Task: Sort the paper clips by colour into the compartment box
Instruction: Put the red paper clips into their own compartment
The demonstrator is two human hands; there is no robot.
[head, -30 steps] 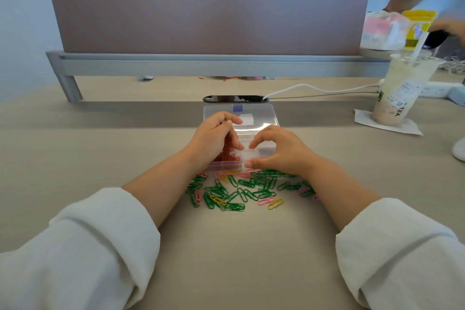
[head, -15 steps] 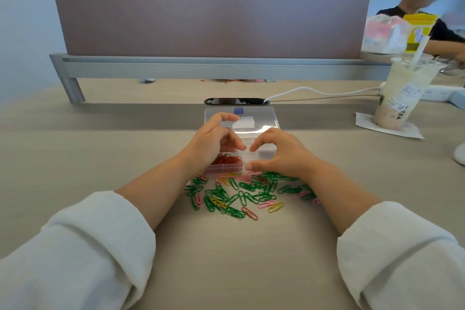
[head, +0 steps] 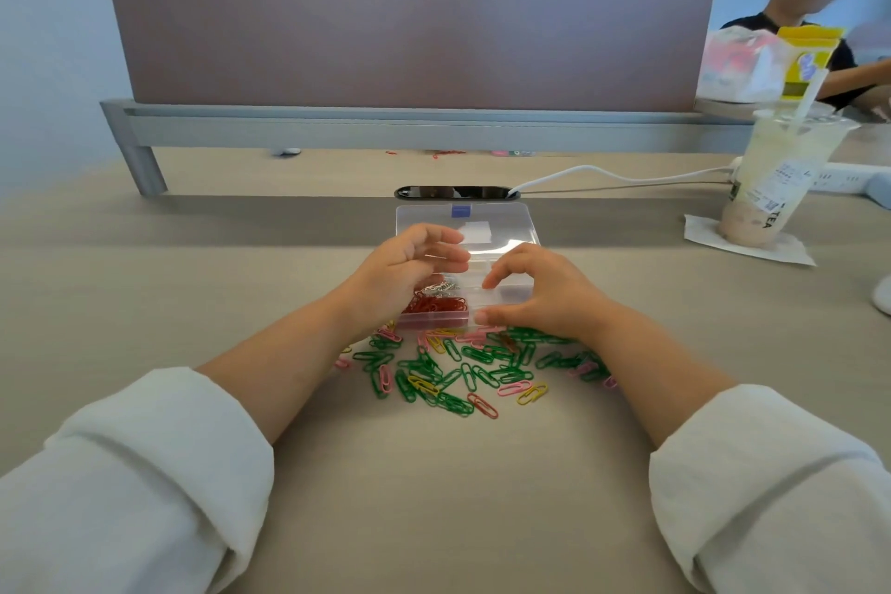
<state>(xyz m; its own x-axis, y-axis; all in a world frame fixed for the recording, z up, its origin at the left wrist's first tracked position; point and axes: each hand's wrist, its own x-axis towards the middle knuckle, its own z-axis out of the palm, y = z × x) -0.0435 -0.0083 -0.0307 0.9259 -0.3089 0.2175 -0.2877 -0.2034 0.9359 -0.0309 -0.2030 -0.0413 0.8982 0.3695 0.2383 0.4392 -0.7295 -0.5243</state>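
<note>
On the beige desk (head: 144, 285), my clear box (head: 501, 289) sits open, red clips (head: 434, 304) and silver ones (head: 441, 287) already inside. Green, pink and yellow clips (head: 458, 367) lie scattered just in front. My left hand (head: 400, 275) hovers loosely curled and empty over the box; my right hand (head: 545, 294) pinches its front edge.

The bench (head: 434, 487) has a matt, smooth beige top with a faint wood-like grain. The compartment box (head: 501, 289) is clear glossy plastic, its open lid (head: 506, 222) catching a white glare. The paper clips (head: 453, 371) look coated in shiny coloured plastic; a few in the box (head: 441, 287) are bare silvery metal. The sleeves (head: 144, 473) are soft, matt white cloth. Toward the far edge, the divider panel (head: 410, 29) looks like matt mauve fabric on a brushed grey metal rail (head: 385, 128). At the right edge, a translucent plastic cup (head: 781, 174) stands on a white paper napkin (head: 752, 244).
</note>
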